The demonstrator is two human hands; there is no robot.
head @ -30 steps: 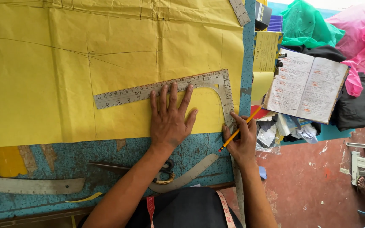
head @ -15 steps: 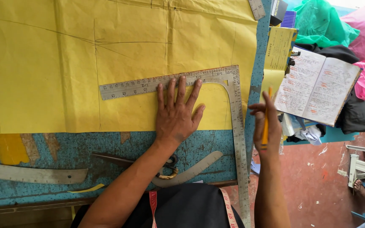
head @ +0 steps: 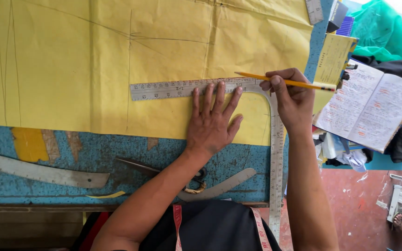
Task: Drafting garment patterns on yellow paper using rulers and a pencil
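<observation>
Yellow pattern paper (head: 70, 69) covers the counter (head: 47, 153); left hand (head: 212, 123) spread flat pinning the metal L-square (head: 182, 89), right hand (head: 291, 95) pinching a pencil (head: 284, 82) at its corner.

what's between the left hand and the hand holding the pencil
In the head view, only the curved inner corner of the metal L-square and a strip of yellow pattern paper lie between the left hand and the right hand gripping the pencil.

Scissors (head: 196, 179) mostly under forearm.

A worn blue table (head: 117, 155) carries yellow pattern paper (head: 94, 69), scissors (head: 164, 169) and a curved metal ruler (head: 38, 172).
</observation>
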